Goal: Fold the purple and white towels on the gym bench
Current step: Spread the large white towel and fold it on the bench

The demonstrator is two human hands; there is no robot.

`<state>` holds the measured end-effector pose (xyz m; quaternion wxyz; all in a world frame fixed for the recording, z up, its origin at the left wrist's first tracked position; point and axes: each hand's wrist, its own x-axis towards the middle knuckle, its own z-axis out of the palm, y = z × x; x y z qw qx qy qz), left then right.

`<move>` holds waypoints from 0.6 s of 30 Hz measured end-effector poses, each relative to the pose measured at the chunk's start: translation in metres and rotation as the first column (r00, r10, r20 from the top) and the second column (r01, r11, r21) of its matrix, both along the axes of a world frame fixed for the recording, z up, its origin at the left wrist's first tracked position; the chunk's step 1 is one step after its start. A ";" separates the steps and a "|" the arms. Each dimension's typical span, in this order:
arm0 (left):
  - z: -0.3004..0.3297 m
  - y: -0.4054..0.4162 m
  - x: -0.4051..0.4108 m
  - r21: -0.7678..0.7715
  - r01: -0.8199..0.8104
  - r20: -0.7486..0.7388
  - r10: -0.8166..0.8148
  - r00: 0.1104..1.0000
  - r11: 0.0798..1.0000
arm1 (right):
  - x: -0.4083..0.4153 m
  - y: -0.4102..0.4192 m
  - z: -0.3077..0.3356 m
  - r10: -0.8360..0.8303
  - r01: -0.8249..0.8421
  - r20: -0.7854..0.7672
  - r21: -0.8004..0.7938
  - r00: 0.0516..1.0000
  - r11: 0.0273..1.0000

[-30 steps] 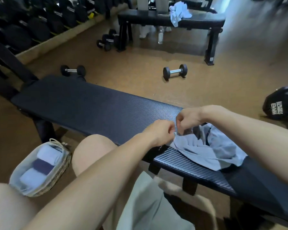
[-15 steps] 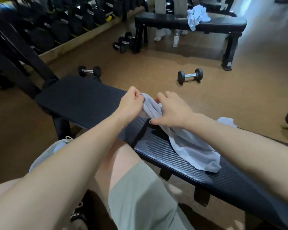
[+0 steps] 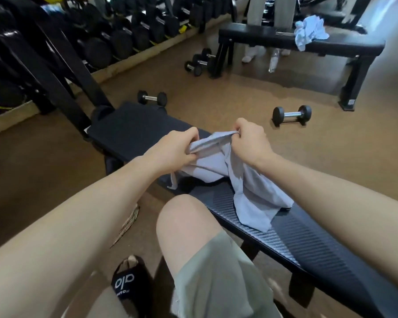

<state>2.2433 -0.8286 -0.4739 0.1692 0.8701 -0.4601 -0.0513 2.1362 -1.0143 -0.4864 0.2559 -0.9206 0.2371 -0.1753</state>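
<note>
Since a moment ago the hands have drawn apart along one edge of the towel (image 3: 251,191): the left hand (image 3: 177,150) and the right hand (image 3: 251,141) now sit well apart, each pinching the cloth with curled fingers, and the edge is stretched between them above the counter (image 3: 308,244). The rest of the pale lilac-grey towel hangs down from the hands and trails crumpled onto the counter's padded top, its lower end lying near the front edge. By my judgement the fold has barely begun: the towel is only being opened out, no neat crease shows yet, and I see no folded towel on this counter. A second rumpled pale towel (image 3: 308,34) lies on a far bench (image 3: 345,45), untouched. The only writing I can read is white lettering like "alo" on the black slipper (image 3: 124,283).
</note>
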 end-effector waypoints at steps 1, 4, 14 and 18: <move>0.000 0.003 0.003 0.035 -0.022 0.076 0.019 0.997 0.999 | 0.002 0.000 0.000 -0.015 0.015 -0.001 -0.027 1.000 1.000; 0.000 0.001 0.009 -0.006 -0.204 0.175 0.202 0.963 0.979 | 0.006 0.003 -0.004 -0.050 0.050 -0.001 -0.028 0.999 0.998; 0.015 -0.021 0.039 -0.082 -0.795 -0.766 0.473 0.436 0.601 | 0.026 0.000 0.007 0.056 -0.070 0.109 0.123 0.992 0.990; 0.015 -0.031 0.053 -0.170 -0.877 -0.953 0.151 0.262 0.450 | 0.024 -0.001 0.013 0.374 -0.385 -0.114 -0.096 0.920 0.918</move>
